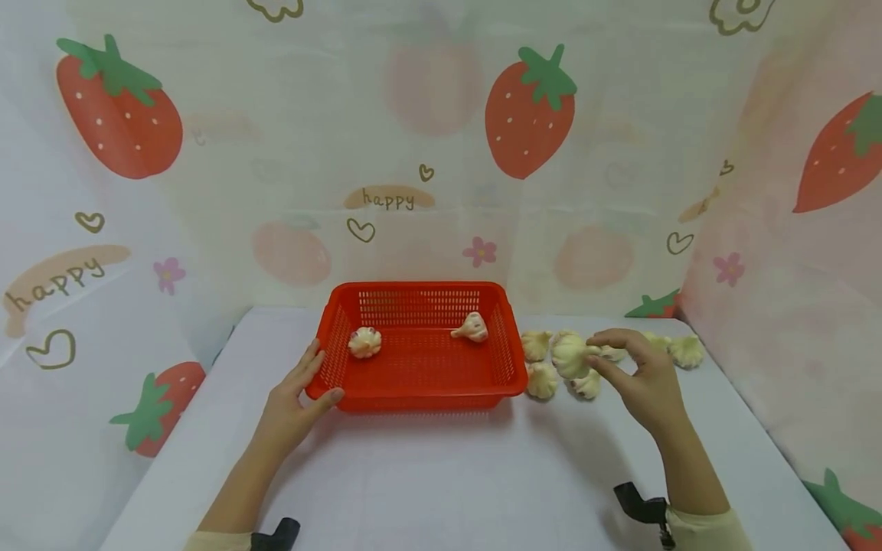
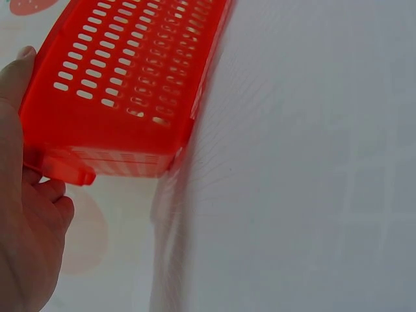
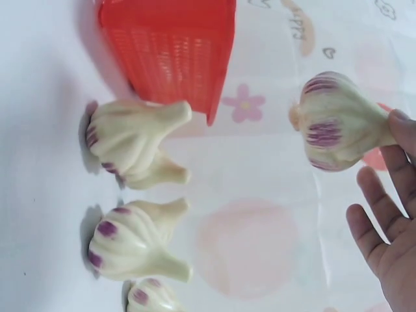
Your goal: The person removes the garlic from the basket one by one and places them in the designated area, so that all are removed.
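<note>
My right hand [image 1: 645, 383] pinches a garlic bulb [image 3: 338, 123] by its stem between thumb and fingertips, held up to the right of the red basket [image 1: 420, 371]. Purple streaks mark the bulb's pale skin. At the basket's front left corner, my left hand [image 1: 292, 413] grips the rim, thumb on one side and fingers curled under the lip in the left wrist view. Inside the basket lie two bulbs: one garlic bulb [image 1: 364, 342] at the left and another garlic bulb [image 1: 472, 327] towards the back right.
Several more garlic bulbs sit on the white table [image 1: 441, 474] right of the basket, among them a near bulb [image 1: 542, 381] close to its wall and a far right bulb [image 1: 686, 352]. A strawberry-printed cloth [image 1: 441, 153] stands behind and at both sides.
</note>
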A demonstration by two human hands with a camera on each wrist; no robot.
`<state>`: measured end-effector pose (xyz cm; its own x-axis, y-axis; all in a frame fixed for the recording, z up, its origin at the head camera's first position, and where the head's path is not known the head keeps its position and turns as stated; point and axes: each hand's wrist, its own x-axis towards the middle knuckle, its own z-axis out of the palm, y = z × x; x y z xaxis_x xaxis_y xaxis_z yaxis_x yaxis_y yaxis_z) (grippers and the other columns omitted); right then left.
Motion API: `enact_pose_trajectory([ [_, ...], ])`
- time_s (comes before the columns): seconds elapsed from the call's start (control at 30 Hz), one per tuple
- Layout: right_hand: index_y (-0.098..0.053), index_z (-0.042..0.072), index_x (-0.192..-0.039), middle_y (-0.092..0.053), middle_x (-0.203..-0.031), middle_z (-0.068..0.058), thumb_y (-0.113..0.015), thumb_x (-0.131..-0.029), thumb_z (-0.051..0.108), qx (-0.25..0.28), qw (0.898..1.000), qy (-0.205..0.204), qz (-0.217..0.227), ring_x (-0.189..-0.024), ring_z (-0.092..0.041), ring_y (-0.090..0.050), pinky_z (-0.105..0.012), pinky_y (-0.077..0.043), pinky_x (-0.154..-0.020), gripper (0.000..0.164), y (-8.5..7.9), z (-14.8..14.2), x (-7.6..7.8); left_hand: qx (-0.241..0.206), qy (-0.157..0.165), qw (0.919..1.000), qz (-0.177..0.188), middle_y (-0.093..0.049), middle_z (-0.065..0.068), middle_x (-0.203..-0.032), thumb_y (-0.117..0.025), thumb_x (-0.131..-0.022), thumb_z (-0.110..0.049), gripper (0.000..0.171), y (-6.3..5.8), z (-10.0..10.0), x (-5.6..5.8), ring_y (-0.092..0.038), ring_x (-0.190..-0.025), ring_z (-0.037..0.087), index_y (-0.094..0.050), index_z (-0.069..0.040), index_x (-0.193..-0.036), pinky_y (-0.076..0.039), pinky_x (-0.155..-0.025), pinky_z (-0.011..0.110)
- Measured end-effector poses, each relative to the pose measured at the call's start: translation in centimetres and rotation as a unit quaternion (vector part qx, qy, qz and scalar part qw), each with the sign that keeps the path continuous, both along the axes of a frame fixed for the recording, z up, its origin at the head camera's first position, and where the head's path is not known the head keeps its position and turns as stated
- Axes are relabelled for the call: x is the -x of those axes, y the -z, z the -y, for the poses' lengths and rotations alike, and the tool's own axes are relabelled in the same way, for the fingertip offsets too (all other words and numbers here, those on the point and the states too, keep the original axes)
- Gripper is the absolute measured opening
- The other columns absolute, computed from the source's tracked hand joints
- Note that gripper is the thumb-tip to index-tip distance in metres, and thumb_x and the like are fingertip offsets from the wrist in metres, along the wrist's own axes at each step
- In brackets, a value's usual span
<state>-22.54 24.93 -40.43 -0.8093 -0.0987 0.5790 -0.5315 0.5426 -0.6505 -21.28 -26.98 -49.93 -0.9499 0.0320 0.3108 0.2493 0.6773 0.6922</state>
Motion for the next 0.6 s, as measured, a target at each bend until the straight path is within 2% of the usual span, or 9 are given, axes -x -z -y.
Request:
enact_pose_trajectory([
  [0.1,-0.074,0.018,-0.11,-0.072,-0.115,-0.002,-0.081,-0.089,0.011,-0.005,1.0,0.01,0.017,-0.112,0.005,-0.058,-0.044,-0.046,-0.102,0.023,0.1,-0.7,0.2,-0.002,0.001,1.0,-0.002,-0.023,-0.005,-0.17,-0.076,-0.092,-0.043,0.084,0.1,-0.1,0.1,-0.026,-0.156,0.031,-0.036,-0.015,-0.16,-0.04,-0.114,0.06],
  [0.17,-0.074,0.018,-0.111,-0.071,-0.116,-0.002,-0.081,-0.089,0.013,-0.012,0.999,0.017,0.024,-0.112,0.006,-0.057,-0.049,-0.045,-0.1,0.023,0.3,-1.1,0.4,-0.001,0.0,1.0,-0.002,-0.023,-0.006,-0.17,-0.075,-0.092,-0.043,0.084,0.2,0.0,0.1,-0.026,-0.156,0.031,-0.035,-0.015,-0.16,-0.04,-0.113,0.06],
  [0.2,-0.074,0.018,-0.112,-0.071,-0.117,-0.003,-0.081,-0.089,0.013,-0.014,0.999,0.02,0.027,-0.112,0.006,-0.056,-0.047,-0.045,-0.101,0.024,0.5,-1.3,0.5,-0.001,0.0,1.0,-0.002,-0.023,-0.006,-0.17,-0.075,-0.092,-0.043,0.084,0.2,0.0,0.1,-0.026,-0.156,0.031,-0.035,-0.015,-0.16,-0.04,-0.113,0.06],
  [0.37,-0.075,0.019,-0.114,-0.07,-0.119,0.0,-0.08,-0.091,0.018,-0.014,0.998,0.044,0.039,-0.112,0.002,-0.056,-0.022,-0.043,-0.094,0.023,0.8,-2.4,0.7,-0.001,0.0,1.0,-0.001,-0.023,-0.005,-0.17,-0.074,-0.092,-0.047,0.085,0.3,0.1,0.1,-0.026,-0.156,0.032,-0.035,-0.015,-0.16,-0.04,-0.113,0.06],
  [0.6,-0.076,0.014,-0.112,-0.07,-0.114,-0.003,-0.08,-0.091,0.018,-0.003,0.997,0.075,0.036,-0.108,0.001,-0.057,-0.019,-0.041,-0.094,0.021,1.3,-4.3,1.5,-0.001,-0.001,1.0,0.0,-0.023,-0.005,-0.17,-0.074,-0.092,-0.049,0.086,0.1,0.1,0.0,-0.027,-0.155,0.033,-0.035,-0.016,-0.161,-0.041,-0.112,0.059],
])
